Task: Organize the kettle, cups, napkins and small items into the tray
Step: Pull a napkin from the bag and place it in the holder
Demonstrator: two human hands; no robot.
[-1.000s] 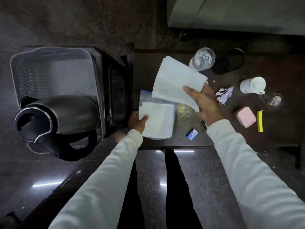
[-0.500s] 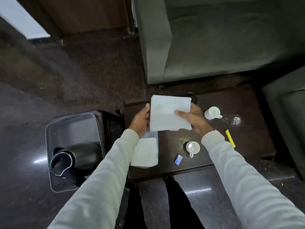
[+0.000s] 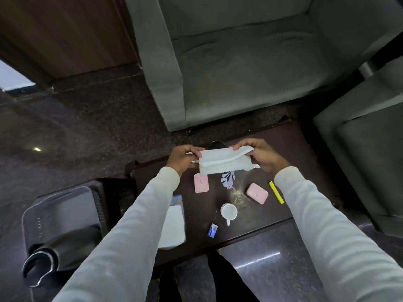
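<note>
Both hands hold one white napkin (image 3: 224,161) above the far side of the dark low table (image 3: 257,223); it is half folded. My left hand (image 3: 182,156) pinches its left edge, my right hand (image 3: 261,156) its right edge. A stack of napkins (image 3: 173,227) in a clear wrapper lies at the table's left, partly under my left sleeve. A white cup (image 3: 229,212) stands near the front edge. Two pink boxes (image 3: 201,183) (image 3: 257,192), a yellow stick (image 3: 276,192), a blue sachet (image 3: 212,230) and pale stirrers (image 3: 227,180) lie around it. The steel kettle (image 3: 43,262) rests in the grey tray (image 3: 56,210) at left.
A grey sofa (image 3: 239,62) stands just beyond the table and a second grey seat (image 3: 359,149) at the right. A dark round object (image 3: 216,145) peeks out behind the napkin. The tray sits on a dark stand left of the table. The floor is glossy dark stone.
The camera has tilted up and away from the table. My left hand left the napkin stack and took the raised napkin's left edge; the napkin is now folded over between both hands.
</note>
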